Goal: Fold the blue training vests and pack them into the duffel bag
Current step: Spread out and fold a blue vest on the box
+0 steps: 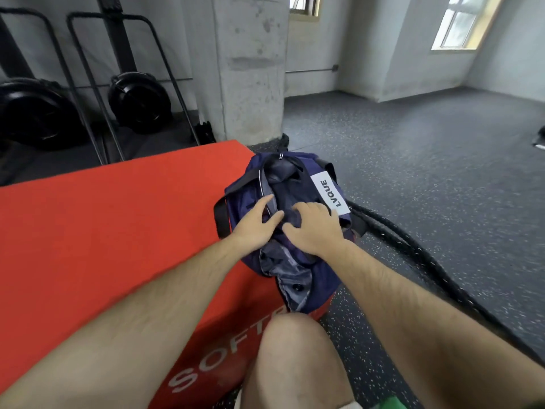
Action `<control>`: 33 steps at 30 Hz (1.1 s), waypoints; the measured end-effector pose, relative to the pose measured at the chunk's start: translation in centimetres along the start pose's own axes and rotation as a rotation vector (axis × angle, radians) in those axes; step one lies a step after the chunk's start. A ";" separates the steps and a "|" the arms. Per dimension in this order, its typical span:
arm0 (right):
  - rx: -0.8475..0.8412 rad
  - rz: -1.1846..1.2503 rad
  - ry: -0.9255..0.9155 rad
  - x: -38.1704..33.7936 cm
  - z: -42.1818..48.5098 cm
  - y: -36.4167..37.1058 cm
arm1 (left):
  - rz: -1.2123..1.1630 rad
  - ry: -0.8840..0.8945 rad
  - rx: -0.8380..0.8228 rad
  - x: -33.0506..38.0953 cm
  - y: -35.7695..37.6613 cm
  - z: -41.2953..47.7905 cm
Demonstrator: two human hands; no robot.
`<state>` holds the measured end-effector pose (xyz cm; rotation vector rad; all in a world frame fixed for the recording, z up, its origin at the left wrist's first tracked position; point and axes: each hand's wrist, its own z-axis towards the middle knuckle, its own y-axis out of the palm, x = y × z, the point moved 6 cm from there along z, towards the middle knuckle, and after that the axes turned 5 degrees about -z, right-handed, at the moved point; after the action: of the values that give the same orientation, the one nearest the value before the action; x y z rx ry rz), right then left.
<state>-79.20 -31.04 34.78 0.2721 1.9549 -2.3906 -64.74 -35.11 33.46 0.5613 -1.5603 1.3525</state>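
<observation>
A person is kneeling at a big red padded box (103, 231), and the navy duffel bag (236, 202) is sitting on its right-hand corner, partly hanging over the speckled rubber floor (427, 157). The bag's mouth is gaping open, and dark blue vest cloth (290, 199) is already lying inside it; how many vests are in there, and how neatly folded, cannot be told. The left hand (256, 224) is lying across the near-left rim with fingers straight and spread, gripping nothing and only bracing the edge. The right hand (314, 231) is reaching into the opening with its fingers curled down into the cloth, clutching a bunch of it. This looks like the tucking-in stage, late in the task. To do it well, the left hand should be holding the rim wide while the right is pressing the fold down flat and toward one end, not wadding it, and neither hand should be shoving the bag further off the corner. Around them, a concrete pillar (253, 69) is standing behind the box, black round-bodied machines (138, 104) are parked at the far left, and a thick battle rope (395, 231) is trailing just beside the bag. A black strap (221, 216) is looping near the left wrist, where it could snag, and a bare knee (295, 349) is crowding the box's front.
</observation>
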 end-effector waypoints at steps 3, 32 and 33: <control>0.269 0.012 -0.105 -3.1 -0.1 -2.3 | 0.097 0.176 0.133 0.6 -2.8 -0.3; -0.220 0.091 -1.093 -71.0 -35.9 7.5 | 0.817 -0.603 0.898 -22.8 -44.9 -61.2; -0.254 0.082 -1.106 -71.8 -37.7 9.3 | 0.794 -0.639 0.905 -24.9 -44.5 -63.3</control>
<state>-3.14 -1.83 30.24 -0.7830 1.5508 -1.5741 5.56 5.38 28.77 1.0483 -1.6676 2.7388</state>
